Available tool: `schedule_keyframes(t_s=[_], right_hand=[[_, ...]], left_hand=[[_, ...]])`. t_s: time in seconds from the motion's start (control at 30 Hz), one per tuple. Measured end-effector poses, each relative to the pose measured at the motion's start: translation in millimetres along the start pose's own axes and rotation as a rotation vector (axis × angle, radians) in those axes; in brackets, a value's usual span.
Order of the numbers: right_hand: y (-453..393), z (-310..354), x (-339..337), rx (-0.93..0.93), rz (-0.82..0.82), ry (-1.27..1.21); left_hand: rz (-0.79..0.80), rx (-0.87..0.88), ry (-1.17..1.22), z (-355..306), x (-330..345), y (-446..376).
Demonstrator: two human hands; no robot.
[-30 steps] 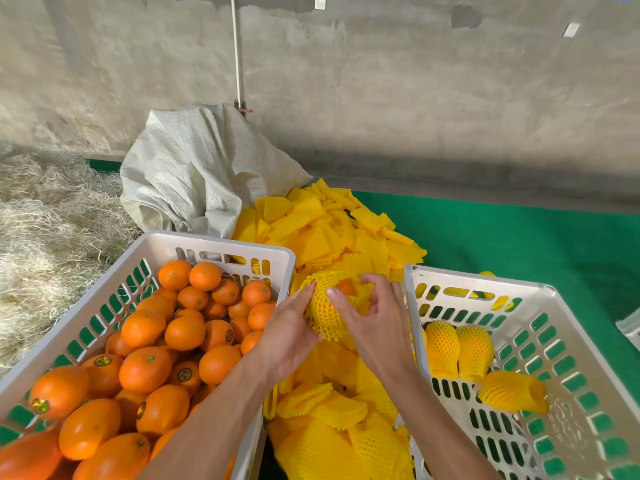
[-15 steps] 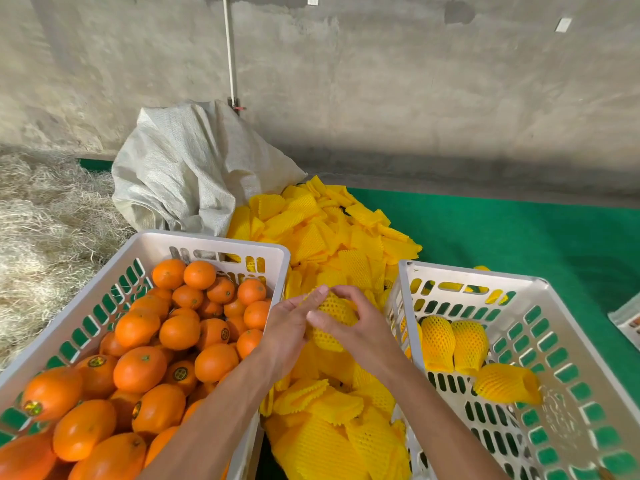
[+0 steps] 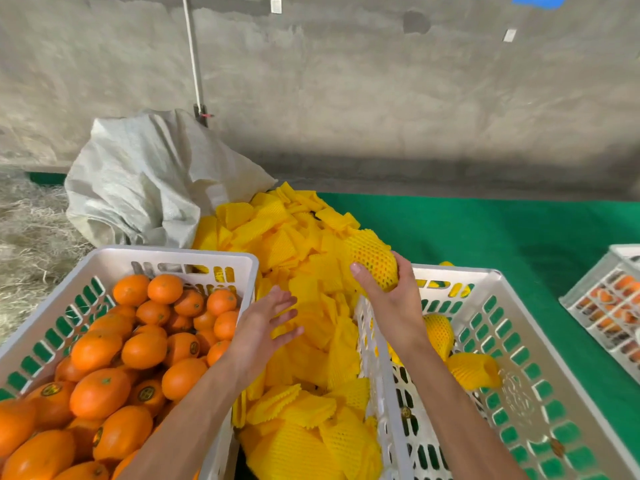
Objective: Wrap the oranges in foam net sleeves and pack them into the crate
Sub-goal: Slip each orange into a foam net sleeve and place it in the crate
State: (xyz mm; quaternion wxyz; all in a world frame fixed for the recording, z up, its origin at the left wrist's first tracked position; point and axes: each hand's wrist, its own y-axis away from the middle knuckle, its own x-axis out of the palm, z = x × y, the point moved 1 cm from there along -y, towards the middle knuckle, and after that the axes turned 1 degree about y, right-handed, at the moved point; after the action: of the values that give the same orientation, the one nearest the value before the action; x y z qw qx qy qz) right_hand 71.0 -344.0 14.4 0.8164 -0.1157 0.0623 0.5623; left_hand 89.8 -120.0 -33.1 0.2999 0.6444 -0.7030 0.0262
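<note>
Wrapped orange point(image 3: 375, 263) now held by right hand point(image 3: 393, 304) alone, fingers curled round the netted fruit, poised over the far left corner of the packing crate point(image 3: 498, 277) on the right. Half a second ago both hands were on it between the crates; left hand point(image 3: 263, 329) has since let go and hovers flat, fingers spread and empty, above the pile of foam net sleeves point(image 3: 311, 271). Judgement: sleeving of this fruit is finished, placement comes next. Three wrapped oranges point(image 3: 472, 370) already lie in the packing crate. Supply crate point(image 3: 173, 256) on the left holds many bare oranges point(image 3: 145, 349), so the task is early. Left hand looks free for the next sleeve.
</note>
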Motion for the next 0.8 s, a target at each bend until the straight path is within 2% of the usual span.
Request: schedule_keyframes(t_s=[0.1, 0.2, 0.33, 0.4, 0.53, 0.6, 0.7, 0.8], right_hand=[[-3, -19, -31, 0.076, -0.107, 0.134], [3, -58, -52, 0.212, -0.115, 0.298], [3, -106, -61, 0.559, 0.090, 0.534], [5, -125, -59, 0.649, 0.202, 0.572], [11, -147, -39, 0.738, 0.341, 0.556], [12, -151, -29, 0.763, 0.311, 0.521], [15, -160, -27, 0.671, 0.226, 0.551], [21, -161, -25, 0.623, 0.283, 0.658]], left_hand=[[0.049, -0.024, -0.028, 2, -2, 1], [0.094, -0.045, -0.089, 4, 1, 3], [0.083, -0.118, -0.166, 8, 1, 2], [0.069, -0.150, -0.188, 10, -1, -1], [0.062, -0.196, -0.254, 16, -8, -8], [0.065, -0.224, -0.280, 18, -10, -12], [0.062, -0.249, -0.313, 19, -12, -13], [0.052, -0.257, -0.324, 21, -11, -12]])
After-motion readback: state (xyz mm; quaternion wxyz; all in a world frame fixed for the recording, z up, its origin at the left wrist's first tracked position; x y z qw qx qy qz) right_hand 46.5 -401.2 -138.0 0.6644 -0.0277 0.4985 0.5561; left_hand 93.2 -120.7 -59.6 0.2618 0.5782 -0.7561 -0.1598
